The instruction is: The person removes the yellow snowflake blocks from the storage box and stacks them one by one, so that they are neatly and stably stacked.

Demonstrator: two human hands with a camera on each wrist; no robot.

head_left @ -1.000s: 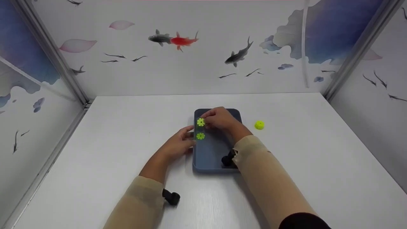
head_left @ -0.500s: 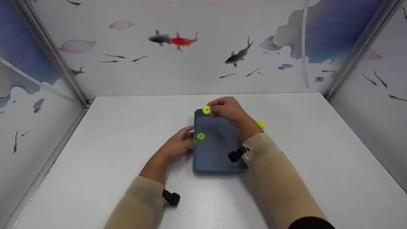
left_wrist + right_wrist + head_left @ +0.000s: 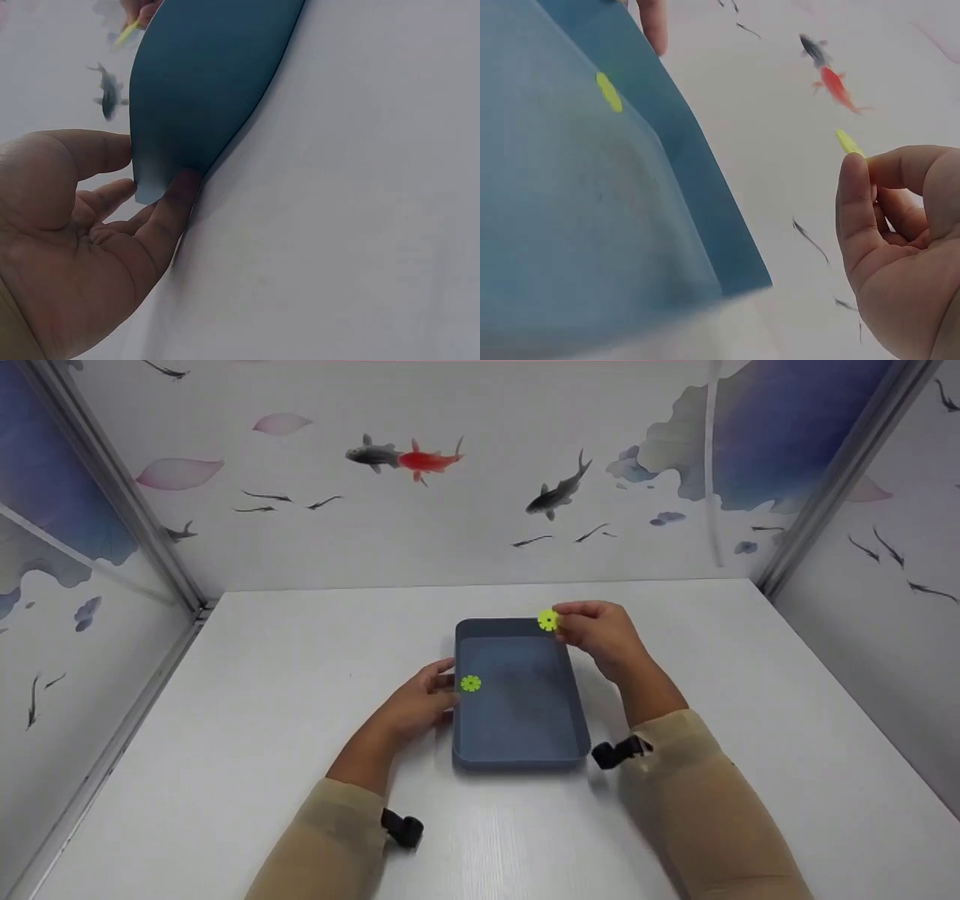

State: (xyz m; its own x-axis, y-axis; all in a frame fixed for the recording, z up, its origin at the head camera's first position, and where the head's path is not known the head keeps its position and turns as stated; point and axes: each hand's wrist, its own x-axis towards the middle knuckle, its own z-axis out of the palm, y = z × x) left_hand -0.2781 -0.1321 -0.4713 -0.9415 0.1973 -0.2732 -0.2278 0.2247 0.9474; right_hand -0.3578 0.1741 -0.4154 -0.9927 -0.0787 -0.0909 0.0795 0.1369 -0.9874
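Observation:
A grey-blue rectangular tray lies on the white table. A yellow-green notched disc with a small centre hole rests inside it, by the left wall. My right hand pinches a similar disc between thumb and finger, over the tray's far right corner. The right wrist view has this disc nearly edge-on, with the hand apart from the tray. My left hand touches the tray's left outer wall with its fingers. In the left wrist view its fingertips press against that wall.
White table surface surrounds the tray on all sides. White panels with painted fish close off the back and sides, with metal posts at the corners. A black wrist camera sits on each sleeve.
My right hand has lifted its disc out of the tray's far left area and carried it right. It now covers the spot where another yellow piece lay. My left hand stays put.

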